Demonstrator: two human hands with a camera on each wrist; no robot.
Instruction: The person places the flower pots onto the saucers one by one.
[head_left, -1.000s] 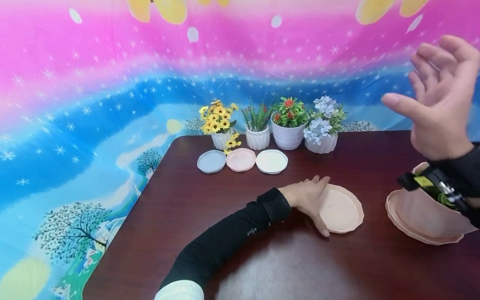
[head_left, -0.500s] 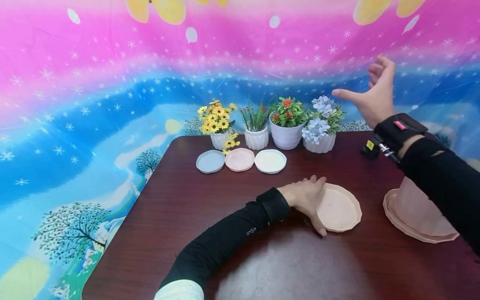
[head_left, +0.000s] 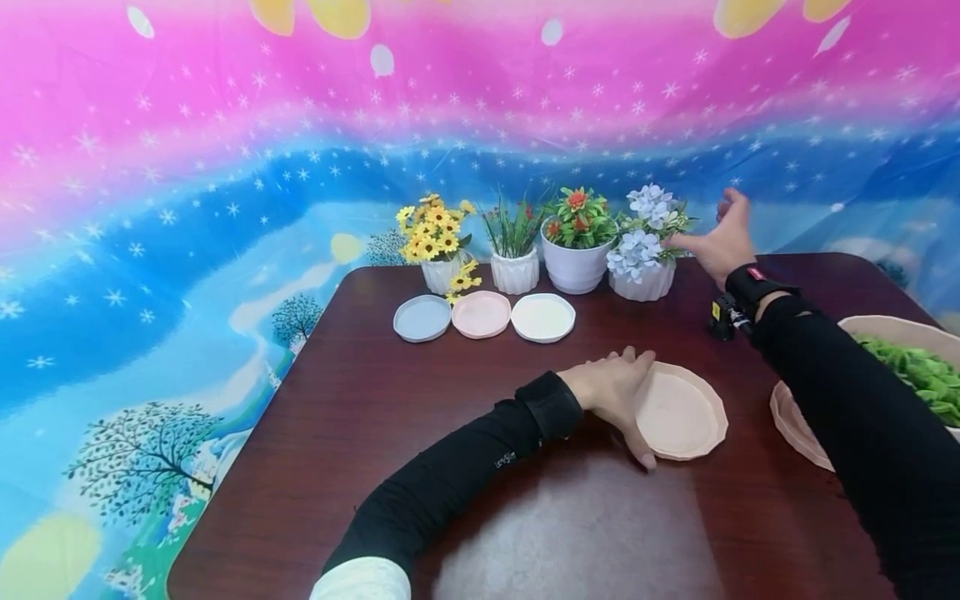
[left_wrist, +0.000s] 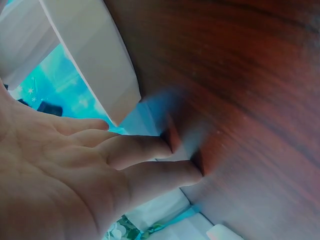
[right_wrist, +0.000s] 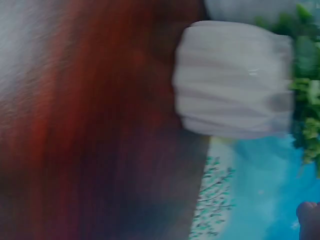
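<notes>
My left hand rests at the left edge of a peach, many-sided plant saucer on the table, thumb and fingers spread along its rim. The left wrist view shows this hand with straight fingers low over the wood and the saucer wall beside them. My right hand reaches to the back with thumb and fingers apart, holding nothing. Its thumb overlaps the edge of a potted blue flower plant in the head view. In the right wrist view that ribbed white pot is blurred, a fingertip below it.
Left of the blue flowers stand a red-flowered pot, a grassy pot and a yellow-flowered pot. Before them lie grey, pink and white saucers. A large leafy pot sits right, partly behind my right arm.
My right hand has come from the upper right, near the large leafy pot, leftward and down to beside the blue flower pot. The left hand stays at the peach saucer.
</notes>
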